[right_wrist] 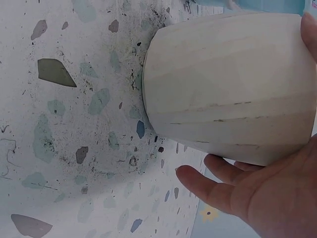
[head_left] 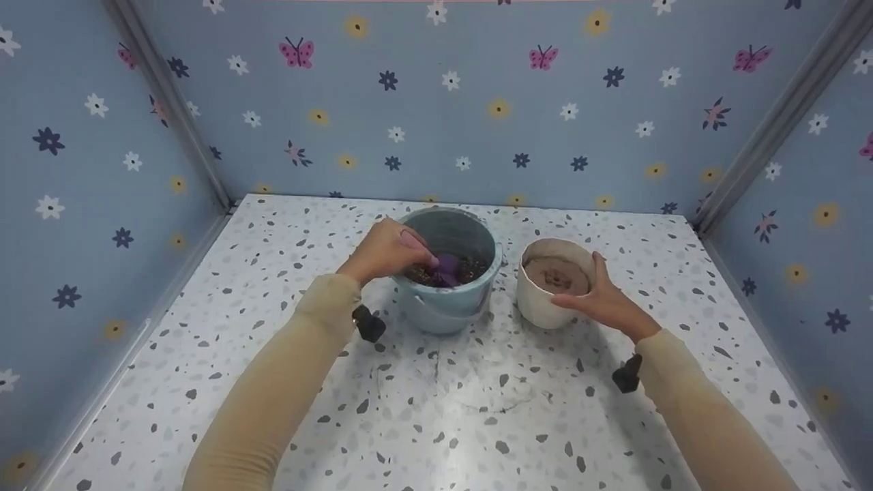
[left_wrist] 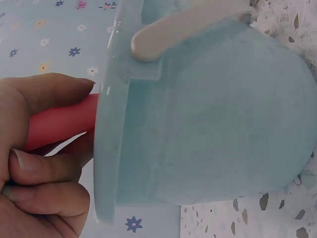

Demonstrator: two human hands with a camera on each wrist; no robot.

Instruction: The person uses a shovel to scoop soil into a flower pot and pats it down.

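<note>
My left hand [head_left: 383,251] pinches the pink handle [head_left: 414,242] of a small toy shovel over the light blue bucket [head_left: 443,310]. The shovel's purple blade [head_left: 447,264] dips into dark, speckled soil inside. In the left wrist view, thumb and fingers close round the handle [left_wrist: 62,121] beside the bucket's rim, while the bucket wall hides the blade. To the right stands a cream-white flower pot [head_left: 542,303], filled with brown soil [head_left: 556,275] that has a small hollow in the middle. My right hand [head_left: 607,301] holds this pot from its right side, thumb and fingers spread round it.
Both containers stand on a white speckled tabletop [head_left: 436,423]. Dark crumbs lie scattered near the pot's base. Blue patterned panels [head_left: 477,102] enclose the table at the back and both sides. A pale bail handle [left_wrist: 183,29] hangs on the bucket.
</note>
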